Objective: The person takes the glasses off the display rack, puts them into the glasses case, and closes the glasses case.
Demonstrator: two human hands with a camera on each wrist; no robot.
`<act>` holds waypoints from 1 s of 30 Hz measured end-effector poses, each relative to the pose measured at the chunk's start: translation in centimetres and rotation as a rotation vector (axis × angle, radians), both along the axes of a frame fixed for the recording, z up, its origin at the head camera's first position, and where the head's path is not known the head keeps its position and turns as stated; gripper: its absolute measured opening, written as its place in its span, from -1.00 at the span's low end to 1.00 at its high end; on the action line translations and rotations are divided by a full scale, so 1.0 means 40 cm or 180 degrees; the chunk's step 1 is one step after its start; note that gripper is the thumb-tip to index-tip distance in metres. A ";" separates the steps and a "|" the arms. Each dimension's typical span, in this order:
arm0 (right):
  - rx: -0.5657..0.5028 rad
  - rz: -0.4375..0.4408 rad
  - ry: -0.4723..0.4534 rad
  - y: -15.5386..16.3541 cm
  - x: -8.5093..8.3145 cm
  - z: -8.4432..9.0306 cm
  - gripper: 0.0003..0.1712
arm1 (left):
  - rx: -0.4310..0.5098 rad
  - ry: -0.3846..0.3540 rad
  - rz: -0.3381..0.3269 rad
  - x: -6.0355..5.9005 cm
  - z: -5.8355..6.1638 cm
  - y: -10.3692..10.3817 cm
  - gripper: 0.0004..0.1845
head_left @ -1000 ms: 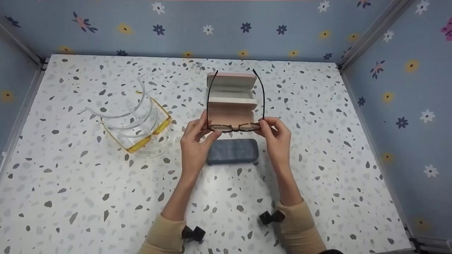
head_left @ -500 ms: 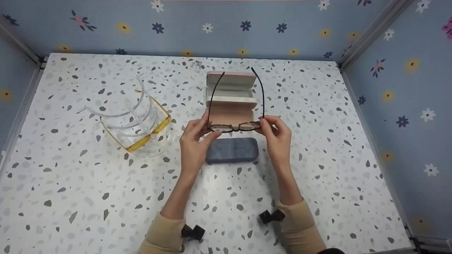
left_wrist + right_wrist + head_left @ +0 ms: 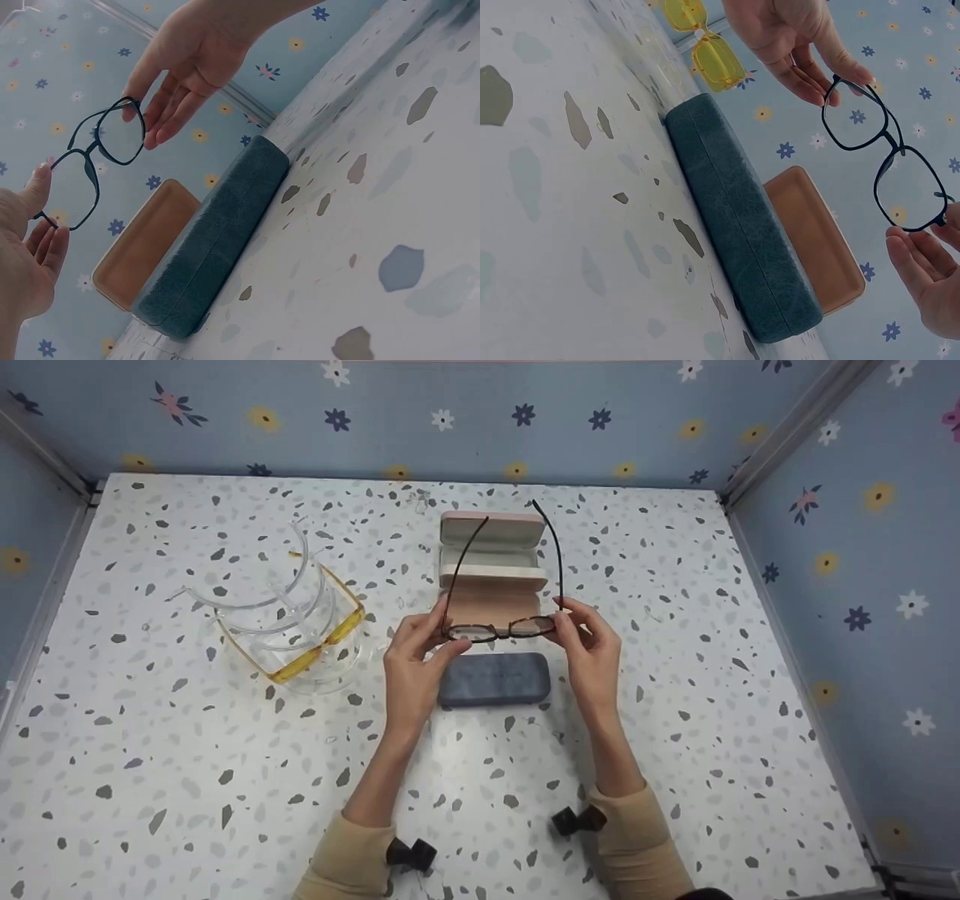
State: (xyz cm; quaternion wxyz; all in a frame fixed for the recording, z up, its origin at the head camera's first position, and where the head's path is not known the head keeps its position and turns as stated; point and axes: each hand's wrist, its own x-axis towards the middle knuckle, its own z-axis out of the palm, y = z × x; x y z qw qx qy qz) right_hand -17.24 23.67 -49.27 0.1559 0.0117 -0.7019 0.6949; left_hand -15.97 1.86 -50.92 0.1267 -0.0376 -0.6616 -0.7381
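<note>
My left hand [image 3: 411, 667] pinches one front corner of a pair of dark-framed eyeglasses [image 3: 471, 632], thumb below the lens. At the opposite corner, my right hand [image 3: 592, 660] grips the frame where the temple joins. The lenses face me and both temples point away, the left one slanting inward. In both wrist views the eyeglasses [image 3: 90, 148] hang above a closed blue-grey glasses case [image 3: 495, 679]. Behind that stands a pink glasses case [image 3: 491, 604], opened up with a pale lining; the eyeglasses partly overlap it in the head view.
Left of the hands, yellow-tinted glasses [image 3: 298, 664] rest on a clear curved stand [image 3: 247, 604]. Everything stands on a white speckled table [image 3: 225, 735], with blue flowered panels [image 3: 480, 420] along its back and sides.
The left temple of the eyeglasses has swung inward, its tip moving right over the pink case. The right temple tip has shifted slightly, while both hands stay almost in place.
</note>
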 end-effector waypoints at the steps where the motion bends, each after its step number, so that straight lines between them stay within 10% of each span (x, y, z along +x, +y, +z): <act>1: 0.0006 0.0006 -0.0001 0.000 0.000 0.000 -0.68 | 0.0000 0.0001 0.0001 0.000 0.000 0.000 -0.33; 30: 0.0272 0.0211 0.0129 0.002 0.012 0.004 -0.35 | -0.0179 -0.0006 0.0049 0.002 0.002 -0.002 -0.39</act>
